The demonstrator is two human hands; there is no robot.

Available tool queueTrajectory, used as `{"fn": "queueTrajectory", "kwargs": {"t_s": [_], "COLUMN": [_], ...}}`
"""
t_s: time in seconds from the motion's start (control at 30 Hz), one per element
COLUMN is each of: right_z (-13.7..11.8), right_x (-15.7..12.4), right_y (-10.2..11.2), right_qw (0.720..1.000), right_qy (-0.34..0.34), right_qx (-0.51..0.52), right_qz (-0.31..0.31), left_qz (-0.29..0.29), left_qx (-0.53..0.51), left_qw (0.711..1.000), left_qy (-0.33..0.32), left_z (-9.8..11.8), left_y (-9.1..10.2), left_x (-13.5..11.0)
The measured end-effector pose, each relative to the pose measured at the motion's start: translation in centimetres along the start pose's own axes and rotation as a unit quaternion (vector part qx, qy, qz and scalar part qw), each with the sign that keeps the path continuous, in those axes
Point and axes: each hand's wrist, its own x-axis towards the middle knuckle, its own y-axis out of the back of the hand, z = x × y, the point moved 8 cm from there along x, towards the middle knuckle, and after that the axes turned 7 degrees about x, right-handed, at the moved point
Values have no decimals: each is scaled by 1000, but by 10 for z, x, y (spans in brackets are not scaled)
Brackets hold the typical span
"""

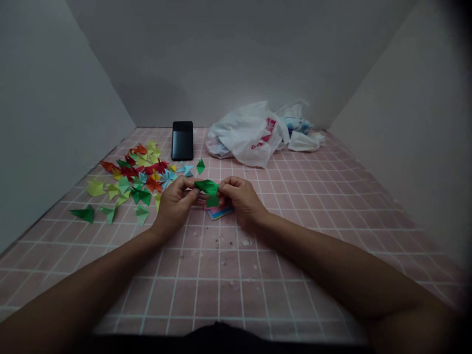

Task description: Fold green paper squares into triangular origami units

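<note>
A partly folded piece of green origami paper (207,187) is held up between both hands. My left hand (177,199) pinches its left end between thumb and fingers. The fingertips of my right hand (239,196) close on its right edge. Just under the hands lies a small stack of coloured paper sheets (220,213), pink, blue and yellow at the edges, mostly hidden. A small green folded piece (200,166) rests on the cloth beyond my left fingers.
Many folded paper pieces (140,194) in red, orange, yellow, green and blue spread to the left. Behind stand a black phone (182,141) and a white plastic bag (250,132). A pink checked cloth (313,196) covers the surface, with pale walls around.
</note>
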Motion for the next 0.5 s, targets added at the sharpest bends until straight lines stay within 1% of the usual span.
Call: {"fn": "queueTrajectory", "kwargs": {"t_s": [0.07, 0.13, 0.2, 0.27, 0.33, 0.4, 0.5], "right_z": [0, 0, 0, 0, 1, 1, 3], "right_x": [0, 0, 0, 1, 1, 2, 1], "right_y": [-1, -2, 0, 2, 4, 4, 3], "right_qw": [1000, 1000, 1000, 1000, 999, 999, 999], "right_qy": [3, 5, 5, 5, 3, -2, -6], "right_qx": [-8, -17, -22, -26, -26, -23, -24], "right_qz": [-5, -6, 1, 12, 19, 24, 25], "left_qz": [19, 26, 18, 5, -5, -8, 7], "left_qx": [62, 100, 78, 20, -21, -31, 13], "left_qw": [997, 992, 996, 1000, 999, 998, 999], "left_qy": [-45, -67, -40, 11, 48, 57, 34], "left_z": [9, 15, 12, 5, -1, -5, -5], "left_y": [2, 2, 1, -2, -4, -5, -1], "left_x": [-2, -4, -4, -3, -2, -1, 1]}}
